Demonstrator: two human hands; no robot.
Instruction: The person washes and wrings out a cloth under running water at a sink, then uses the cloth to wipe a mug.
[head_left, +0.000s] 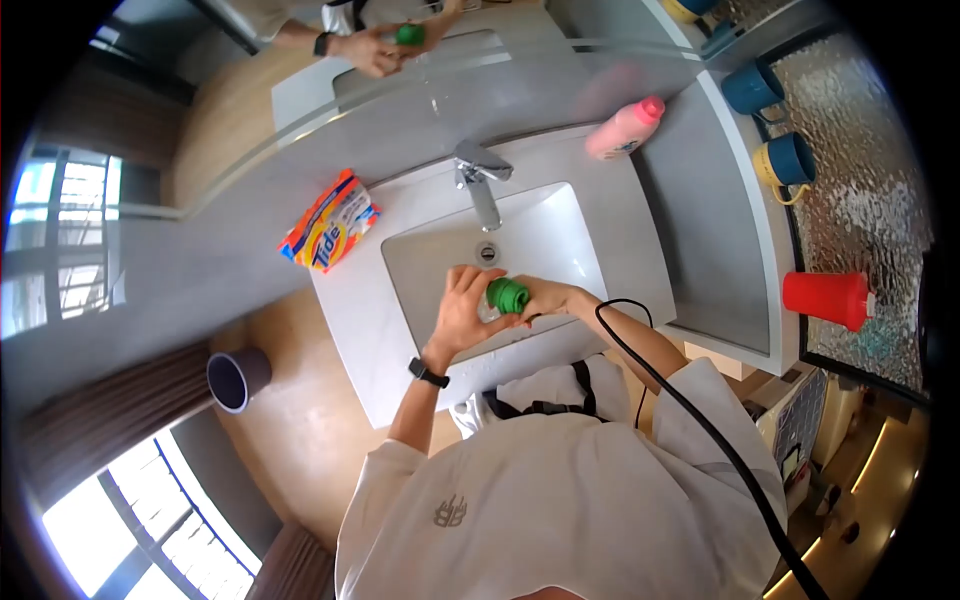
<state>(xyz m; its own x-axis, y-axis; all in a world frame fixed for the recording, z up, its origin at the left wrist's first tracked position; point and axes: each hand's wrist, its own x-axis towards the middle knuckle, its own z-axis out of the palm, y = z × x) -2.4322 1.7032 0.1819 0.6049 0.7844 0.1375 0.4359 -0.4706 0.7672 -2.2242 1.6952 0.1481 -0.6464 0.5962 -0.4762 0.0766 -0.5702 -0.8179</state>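
Over the front part of the white sink (pixel 408 290), my two hands come together around a small green ridged thing (pixel 508 295). It looks coiled or twisted, and I cannot make out its kind. My left hand (pixel 463 308), with a dark watch on the wrist, curls its fingers and thumb round the left side of it. From the right, my right hand (pixel 545 298) closes on it, its fingers partly hidden behind the green thing. Something clear or shiny shows between the left thumb and fingers. Behind the hands stands a chrome faucet (pixel 482 185) above the drain (pixel 487 254).
An orange Tide bag (pixel 332 225) lies at the counter's left, and a pink bottle (pixel 626 130) stands at the back right. Mugs (pixel 785 160) and a red cup (pixel 826 298) line the right shelf. A black cable (pixel 700 425) crosses my right arm. A bin (pixel 238 380) stands on the floor.
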